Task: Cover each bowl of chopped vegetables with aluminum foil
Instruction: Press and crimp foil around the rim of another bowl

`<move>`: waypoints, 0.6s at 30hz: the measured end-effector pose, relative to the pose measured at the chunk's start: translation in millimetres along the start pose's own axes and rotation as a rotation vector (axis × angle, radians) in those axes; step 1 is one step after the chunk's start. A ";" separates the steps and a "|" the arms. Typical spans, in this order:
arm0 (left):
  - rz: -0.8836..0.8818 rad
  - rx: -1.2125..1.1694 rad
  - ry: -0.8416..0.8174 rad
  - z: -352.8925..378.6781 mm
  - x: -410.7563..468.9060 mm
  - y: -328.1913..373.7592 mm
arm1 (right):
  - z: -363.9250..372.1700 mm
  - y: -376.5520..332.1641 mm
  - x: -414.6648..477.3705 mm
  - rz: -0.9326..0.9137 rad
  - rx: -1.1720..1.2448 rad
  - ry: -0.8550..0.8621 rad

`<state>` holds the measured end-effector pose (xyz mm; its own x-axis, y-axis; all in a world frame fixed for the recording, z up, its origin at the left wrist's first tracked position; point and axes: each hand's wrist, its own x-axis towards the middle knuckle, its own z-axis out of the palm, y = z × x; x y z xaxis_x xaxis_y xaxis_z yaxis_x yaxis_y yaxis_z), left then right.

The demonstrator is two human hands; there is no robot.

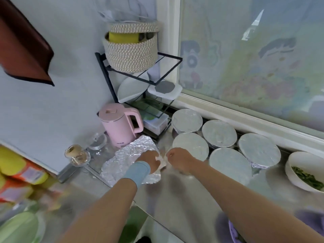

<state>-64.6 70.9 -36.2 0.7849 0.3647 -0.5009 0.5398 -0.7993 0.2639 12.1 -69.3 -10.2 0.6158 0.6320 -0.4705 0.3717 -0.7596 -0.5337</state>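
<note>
- A pink kettle (121,123) stands just beyond the crumpled foil sheet (126,158). To the right are five foil-covered bowls (219,133), then an uncovered white bowl (294,162) of chopped greens.
- The left hand (149,161) grips the foil's right edge. The right hand (180,159) is curled beside it, its hold unclear.
- The steel counter (184,199) lies below a window (254,58).
- The kettle's label is unreadable.

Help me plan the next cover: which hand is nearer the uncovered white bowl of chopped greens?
Right. The right hand is beside the foil-covered bowls, with the white bowl of chopped greens off to its right. The left hand grips the foil sheet, farther left.
</note>
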 end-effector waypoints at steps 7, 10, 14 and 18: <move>0.052 0.033 -0.152 11.7 31.1 -97.1 | 79.6 -8.9 97.8 0.203 0.108 -0.066; 0.067 -0.039 -0.198 19.0 37.3 -121.0 | 85.5 -36.6 95.4 0.355 0.207 0.011; 0.124 -0.089 -0.204 20.9 36.4 -139.3 | 94.4 -48.1 92.9 0.430 0.288 0.149; 0.146 -0.226 0.006 8.7 32.8 -138.7 | 87.3 -58.0 80.7 0.393 0.426 0.139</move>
<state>-116.4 189.6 -96.4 0.8608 0.2565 -0.4395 0.4745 -0.7168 0.5110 -20.4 39.1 -78.6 0.7469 0.2675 -0.6087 -0.1963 -0.7859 -0.5863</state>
